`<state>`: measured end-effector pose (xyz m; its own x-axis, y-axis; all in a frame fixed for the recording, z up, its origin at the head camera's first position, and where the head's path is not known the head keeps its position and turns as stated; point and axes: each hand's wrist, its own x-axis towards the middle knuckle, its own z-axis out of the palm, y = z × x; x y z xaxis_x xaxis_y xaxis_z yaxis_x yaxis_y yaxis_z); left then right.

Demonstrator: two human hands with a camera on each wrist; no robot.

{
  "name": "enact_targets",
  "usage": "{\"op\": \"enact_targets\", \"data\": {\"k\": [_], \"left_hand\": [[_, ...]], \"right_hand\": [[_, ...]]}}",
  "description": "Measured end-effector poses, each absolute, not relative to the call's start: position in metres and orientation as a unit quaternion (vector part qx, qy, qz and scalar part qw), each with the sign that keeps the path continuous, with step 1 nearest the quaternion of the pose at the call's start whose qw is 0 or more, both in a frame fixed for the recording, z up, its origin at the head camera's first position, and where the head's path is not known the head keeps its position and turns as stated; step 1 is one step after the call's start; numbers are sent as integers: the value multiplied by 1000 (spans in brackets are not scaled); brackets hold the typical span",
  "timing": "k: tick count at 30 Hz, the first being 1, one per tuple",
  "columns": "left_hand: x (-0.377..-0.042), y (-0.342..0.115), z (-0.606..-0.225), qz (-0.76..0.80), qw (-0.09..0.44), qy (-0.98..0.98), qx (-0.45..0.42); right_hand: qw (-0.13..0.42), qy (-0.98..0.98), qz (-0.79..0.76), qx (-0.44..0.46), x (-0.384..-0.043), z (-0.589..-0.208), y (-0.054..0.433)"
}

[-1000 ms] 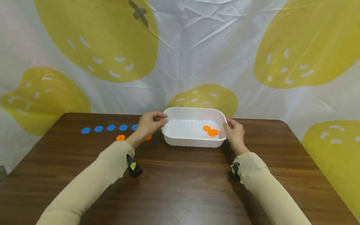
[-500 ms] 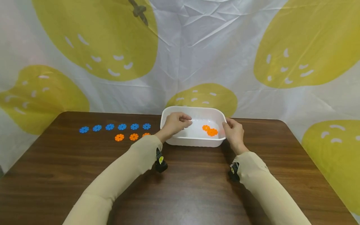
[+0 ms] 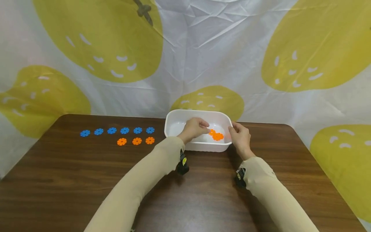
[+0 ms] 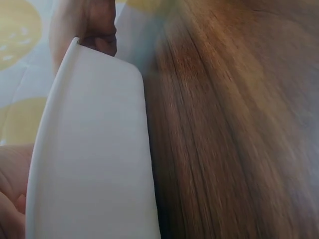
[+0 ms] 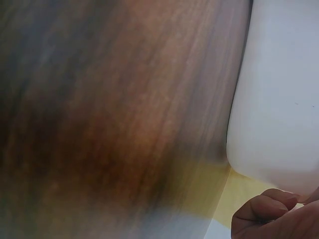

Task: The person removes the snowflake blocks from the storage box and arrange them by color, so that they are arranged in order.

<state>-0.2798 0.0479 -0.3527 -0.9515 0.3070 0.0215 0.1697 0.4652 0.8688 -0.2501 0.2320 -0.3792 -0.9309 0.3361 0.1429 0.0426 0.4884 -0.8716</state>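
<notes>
A white plastic basin (image 3: 205, 147) stands near the table's back edge. My right hand (image 3: 241, 138) grips its right end, thumb at the rim; in the right wrist view, curled fingers (image 5: 264, 209) show by the basin's corner. Over the basin's inside is my left hand (image 3: 193, 129), fingers loosely bent and fingertips right at the orange snowflake discs (image 3: 218, 136) that lie overlapping on the basin floor. No disc shows between those fingertips. In the left wrist view the basin wall (image 4: 99, 144) hides most of the left hand (image 4: 11, 189).
Several blue snowflake discs (image 3: 124, 130) form a row on the brown wooden table (image 3: 203, 193), left of the basin. In front of them lie 3 orange discs (image 3: 137, 141). A white curtain (image 3: 185, 64) with yellow fruit prints hangs right behind the table.
My left hand has gone from the basin's left rim rightward over its inside, to the orange discs there. The right hand stays on the right end, and the basin is nearly still.
</notes>
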Motion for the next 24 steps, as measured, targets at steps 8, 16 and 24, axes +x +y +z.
{"op": "enact_targets", "data": {"k": [8, 16, 24], "left_hand": [[-281, 67, -356, 469, 67, 868, 147], [-284, 79, -357, 430, 71, 888, 146], [-287, 85, -360, 400, 86, 903, 132]], "right_hand": [[154, -848, 496, -110, -250, -379, 233], [161, -849, 491, -109, -251, -380, 233], [157, -851, 489, -113, -251, -381, 232]]}}
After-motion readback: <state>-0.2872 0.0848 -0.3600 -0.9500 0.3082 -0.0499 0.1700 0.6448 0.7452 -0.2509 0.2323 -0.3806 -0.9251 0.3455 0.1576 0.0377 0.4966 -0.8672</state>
